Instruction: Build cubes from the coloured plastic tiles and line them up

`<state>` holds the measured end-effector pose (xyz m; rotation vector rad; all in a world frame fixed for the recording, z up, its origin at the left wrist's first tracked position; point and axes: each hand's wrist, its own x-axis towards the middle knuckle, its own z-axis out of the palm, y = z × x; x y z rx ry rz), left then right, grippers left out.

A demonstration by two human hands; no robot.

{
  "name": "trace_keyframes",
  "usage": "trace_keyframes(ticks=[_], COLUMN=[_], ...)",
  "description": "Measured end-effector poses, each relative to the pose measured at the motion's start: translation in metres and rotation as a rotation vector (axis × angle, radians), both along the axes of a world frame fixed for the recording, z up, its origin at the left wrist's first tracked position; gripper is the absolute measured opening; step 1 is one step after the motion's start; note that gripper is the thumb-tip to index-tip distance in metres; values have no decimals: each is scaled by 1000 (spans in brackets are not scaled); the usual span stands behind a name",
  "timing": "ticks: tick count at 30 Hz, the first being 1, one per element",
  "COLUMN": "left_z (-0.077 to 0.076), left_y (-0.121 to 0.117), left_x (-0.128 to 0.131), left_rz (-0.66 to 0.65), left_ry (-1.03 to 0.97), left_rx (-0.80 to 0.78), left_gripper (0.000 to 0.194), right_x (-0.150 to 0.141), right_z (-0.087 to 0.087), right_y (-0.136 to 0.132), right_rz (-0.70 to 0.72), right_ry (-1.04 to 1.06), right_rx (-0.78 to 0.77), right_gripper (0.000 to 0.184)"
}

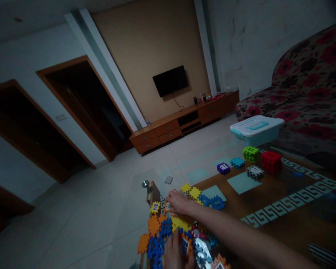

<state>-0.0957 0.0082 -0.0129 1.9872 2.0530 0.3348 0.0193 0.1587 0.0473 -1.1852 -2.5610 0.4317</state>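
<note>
**Two hands on a heap of interlocking plastic blocks**

The right hand (178, 201) lies spread on the heap's far edge, the left hand (172, 254) at its near side; I cannot tell whether either grip is clamped on the interlocking plastic blocks (159, 231). Five more blocks (237, 163) sit apart on the worktop (294, 231).

Dim, shadowy light — edges warped

Orange-blue toy blocks (159, 231), red-flowered sofa (310, 74)

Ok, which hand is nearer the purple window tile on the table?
Right. The right hand is at the far side of the tile heap, closer to the purple window tile; the left hand is at the heap's near edge, farther away.
</note>
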Motion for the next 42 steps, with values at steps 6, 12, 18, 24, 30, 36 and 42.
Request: trace_keyframes(ticks=[6, 12, 18, 24, 30, 36, 42], left_z=[-6, -11, -3, -5, 4, 12, 43], left_y=[-8, -22, -35, -31, -19, 7, 61], left_x=[-3, 38, 83, 77, 31, 23, 16], left_rz=[2, -218, -252, -242, -99, 77, 132], left_ry=[-29, -101, -55, -65, -107, 31, 214], left_rx=[97, 15, -97, -216, 124, 186, 41], left_gripper=[62, 66, 66, 75, 44, 40, 40], right_x=[-52, -34, 52, 142, 153, 145, 124], right_z=[0, 11, 19, 16, 2, -16, -16], right_y=[8, 3, -27, -86, -147, -156, -86], right_rz=[-117, -123, -50, 110, 275, 273, 17], right_ry=[-113, -113, 24, 229, 180, 154, 156], right_rx=[-34, 7, 63, 28, -60, -117, -81], right_gripper=[8, 30, 40, 53, 51, 34, 32])
